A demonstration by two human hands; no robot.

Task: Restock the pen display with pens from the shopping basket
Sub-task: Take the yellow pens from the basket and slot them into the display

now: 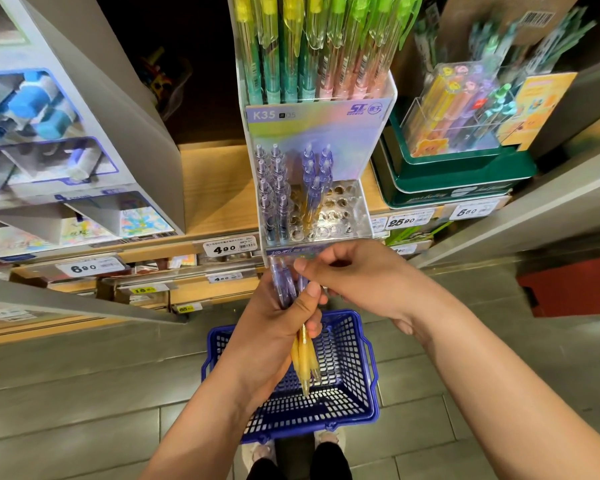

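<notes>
Left hand [274,327] lower centre clamped round bundle of purple-capped yellow-barrelled plastic pens [305,358], blue perforated plastic shopping basket [347,386] on floor beneath, clear acrylic pen display [357,206] centre part-filled, right hand [357,275] curled at pen tops, grip cannot tell

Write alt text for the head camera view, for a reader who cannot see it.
A person's left hand grips a bunch of pens with purple tops and yellow barrels, while the right hand touches their top ends. Just beyond stands a clear pen display with many holes empty; a blue basket sits on the floor below.
</notes>
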